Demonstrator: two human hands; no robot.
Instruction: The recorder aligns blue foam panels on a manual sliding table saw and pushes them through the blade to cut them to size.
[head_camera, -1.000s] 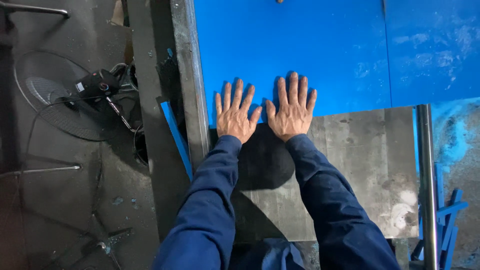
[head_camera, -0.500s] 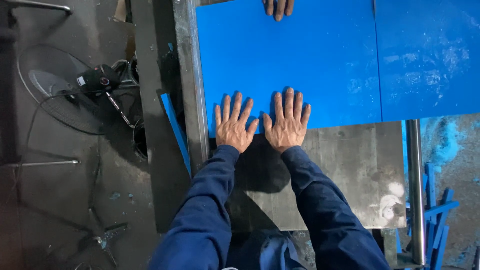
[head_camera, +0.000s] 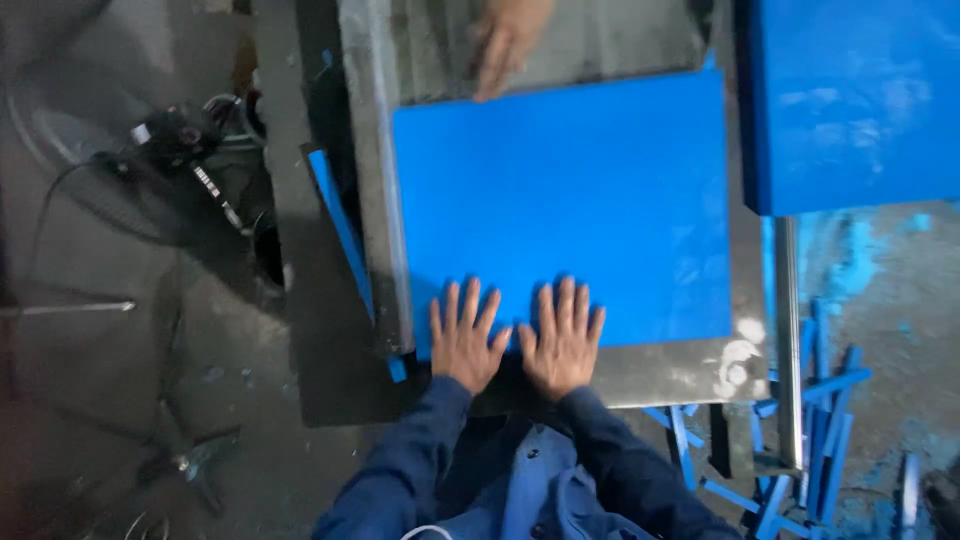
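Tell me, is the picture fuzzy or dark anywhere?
Head view: everything is a bit smeared by motion blur, most of all the other person's hand at the top; the floor on the left is dim and shadowy; the blue sheet is brightly lit, and both hands, left and right, show fairly clearly.

Person's wearing a dark navy long-sleeved work jacket, cuffs ending right at the wrists, with a slightly lighter blue front panel showing at the chest (looks like there's a dark button or two down there). Left hand (head_camera: 464, 338) and right hand (head_camera: 563, 340) are both bare, no gloves.
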